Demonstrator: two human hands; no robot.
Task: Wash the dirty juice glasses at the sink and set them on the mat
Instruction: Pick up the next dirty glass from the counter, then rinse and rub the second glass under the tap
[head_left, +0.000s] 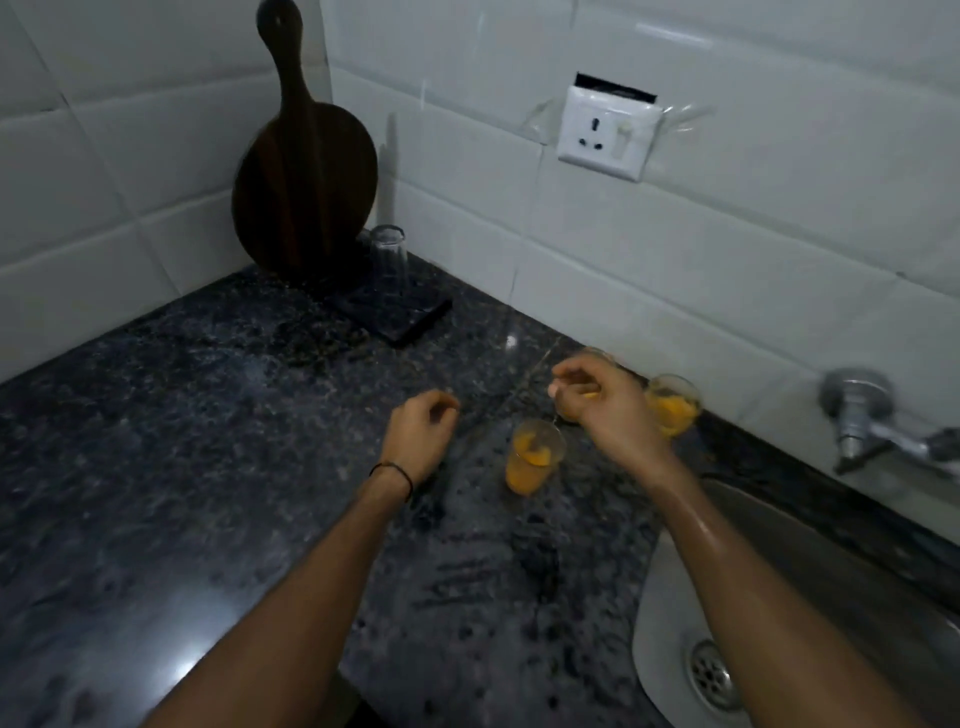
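Observation:
Three dirty juice glasses with orange residue stand on the dark granite counter beside the sink (675, 587). One glass (535, 457) stands free in front. A second glass (674, 406) is near the wall. The third glass (563, 413) is mostly hidden under my right hand (608, 402), whose fingers curl around its top. My left hand (422, 434) hovers over the counter to the left of the front glass, loosely curled and holding nothing. A clean glass (388, 262) stands upside down on the dark mat (410, 322) in the corner.
A round dark wooden board (304, 176) leans in the tiled corner behind the mat. A metal tap (872, 426) sticks out of the right wall above the sink, whose drain (711, 675) is at lower right. A white wall socket (608, 132) is on the tiles.

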